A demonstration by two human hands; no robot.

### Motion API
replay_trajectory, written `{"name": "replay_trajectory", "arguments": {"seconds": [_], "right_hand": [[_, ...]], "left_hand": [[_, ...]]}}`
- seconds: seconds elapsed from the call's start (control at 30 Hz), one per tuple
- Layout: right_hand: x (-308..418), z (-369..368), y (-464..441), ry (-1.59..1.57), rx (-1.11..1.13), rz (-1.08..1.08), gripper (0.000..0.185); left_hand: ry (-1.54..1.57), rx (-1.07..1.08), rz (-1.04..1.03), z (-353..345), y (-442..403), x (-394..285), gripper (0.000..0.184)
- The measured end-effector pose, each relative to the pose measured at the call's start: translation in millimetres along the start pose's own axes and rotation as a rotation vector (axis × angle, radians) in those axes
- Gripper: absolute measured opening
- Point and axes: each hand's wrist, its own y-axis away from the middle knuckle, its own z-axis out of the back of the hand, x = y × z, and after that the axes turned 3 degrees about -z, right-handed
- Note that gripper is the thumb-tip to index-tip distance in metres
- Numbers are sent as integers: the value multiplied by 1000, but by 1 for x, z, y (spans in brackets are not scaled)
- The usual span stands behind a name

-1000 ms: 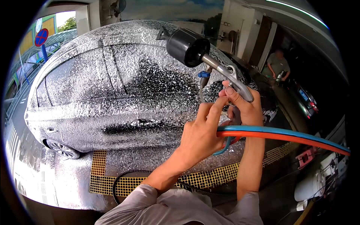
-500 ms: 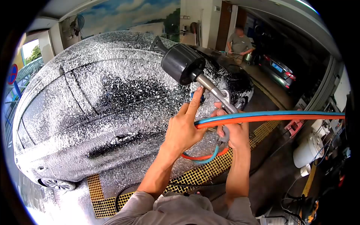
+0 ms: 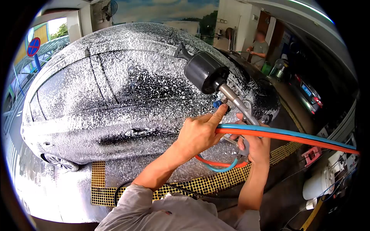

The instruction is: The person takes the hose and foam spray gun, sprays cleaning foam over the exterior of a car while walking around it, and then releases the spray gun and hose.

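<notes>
A foam spray gun (image 3: 230, 93) with a black barrel-shaped head points up and left toward the side of the foam-covered car (image 3: 127, 111). My right hand (image 3: 257, 142) is closed around the gun's handle below the metal tube. My left hand (image 3: 198, 133) is wrapped around a blue hose (image 3: 289, 133) and an orange hose (image 3: 285, 138), which loop below it to the handle's base. Its index finger stretches up to a blue knob (image 3: 217, 104) under the tube. The palm side of the left hand is hidden.
Yellow floor grating (image 3: 200, 185) runs along the near side of the car, with a dark hose lying over it. At the right stand a white bucket (image 3: 318, 184) and a dark parked car (image 3: 307, 94). Another person (image 3: 259, 49) stands at the back.
The view has swung left, so the car, the spray gun and both hands sit farther right in it. Both hands keep their hold, and the left index finger stays by the blue knob.
</notes>
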Motion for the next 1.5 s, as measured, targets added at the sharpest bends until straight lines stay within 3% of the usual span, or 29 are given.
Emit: {"name": "replay_trajectory", "arguments": {"seconds": [0.1, 0.23, 0.37, 0.67, 0.83, 0.9, 0.97, 1.0, 1.07, 1.13, 1.23, 1.3, 1.37, 1.5], "right_hand": [[-3, 10, -5, 114, 88, -20, 30], [11, 8, -9, 63, 105, -93, 33], [37, 4, -12, 147, 163, -109, 39], [25, -12, -5, 72, 129, -48, 38], [-3, 8, 22, 146, 161, -223, 35], [-30, 24, 47, 91, 122, -229, 34], [-55, 40, 85, 34, -56, -426, 35], [-102, 58, 109, -9, -205, -500, 37], [-130, 74, 162, -286, -490, -549, 22], [-158, 93, 216, -481, -860, -491, 22], [-177, 128, 299, -750, -1326, -330, 9], [-200, 160, 370, -817, -1489, -152, 7], [-187, 174, 420, -815, -1731, -82, 4], [-164, 192, 497, -861, -1907, 67, 3]], "left_hand": [[-37, 101, -5, 8, 8, -2, 68], [40, 162, 16, 4, 14, -19, 51], [169, 28, 37, 6, 31, -35, 41], [782, 257, 107, 55, 52, -55, 17], [902, 588, 279, 53, 61, -63, 29], [1044, 571, 374, 36, 80, -63, 29], [1170, 638, 338, 24, 88, -67, 30], [1227, 683, 300, 18, 96, -70, 30], [1362, 844, 496, -3, 111, -73, 27], [1460, 949, 531, -22, 113, -78, 26], [1641, 1134, 629, -50, 109, -88, 30], [1903, 1130, 657, -74, 99, -99, 37], [2130, 1160, 518, -106, 89, -118, 66], [2339, 1242, 375, -158, 82, -202, 84]]}}
